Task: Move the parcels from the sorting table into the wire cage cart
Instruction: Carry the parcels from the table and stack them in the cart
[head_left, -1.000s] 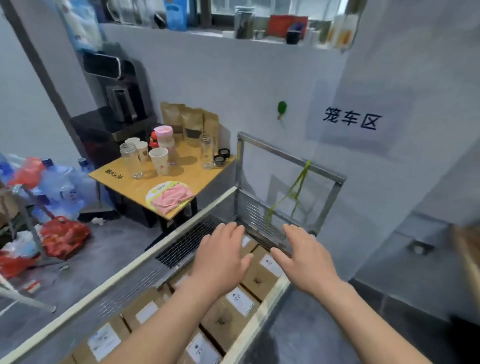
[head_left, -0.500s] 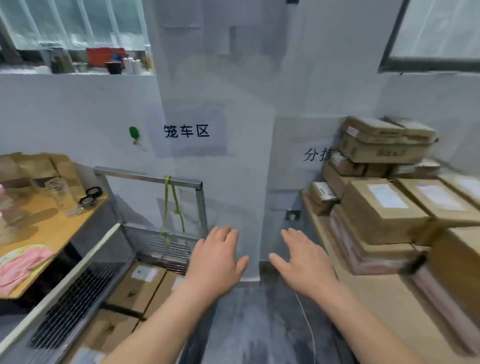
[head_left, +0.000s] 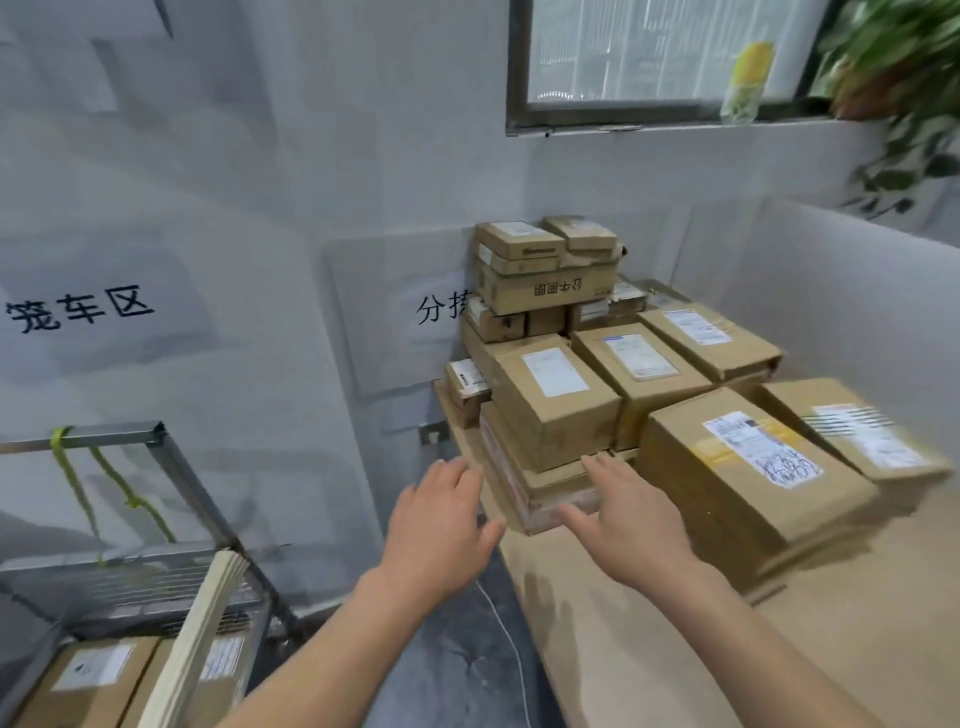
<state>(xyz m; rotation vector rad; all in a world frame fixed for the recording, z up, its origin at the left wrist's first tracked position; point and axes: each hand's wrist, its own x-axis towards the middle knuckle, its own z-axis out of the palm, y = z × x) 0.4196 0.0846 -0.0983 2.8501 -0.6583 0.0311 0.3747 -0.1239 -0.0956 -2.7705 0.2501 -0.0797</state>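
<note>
Brown parcels (head_left: 613, 364) are stacked on the table (head_left: 649, 639) from centre out to 3 o'clock, piled highest against the wall. The left hand (head_left: 441, 525) and right hand (head_left: 631, 519) hover near the closest stack, each grip open with fingers spread, holding nothing. At 8 o'clock, the wire cage cart (head_left: 171, 483) holds labelled parcels.

Just past the fingertips (head_left: 597, 462) the parcels (head_left: 556, 410) are brown with white labels, the sorting table (head_left: 649, 649) under them is light brown, the wire cage cart (head_left: 171, 467) off to the left is grey with a yellow-green string (head_left: 72, 483).
</note>
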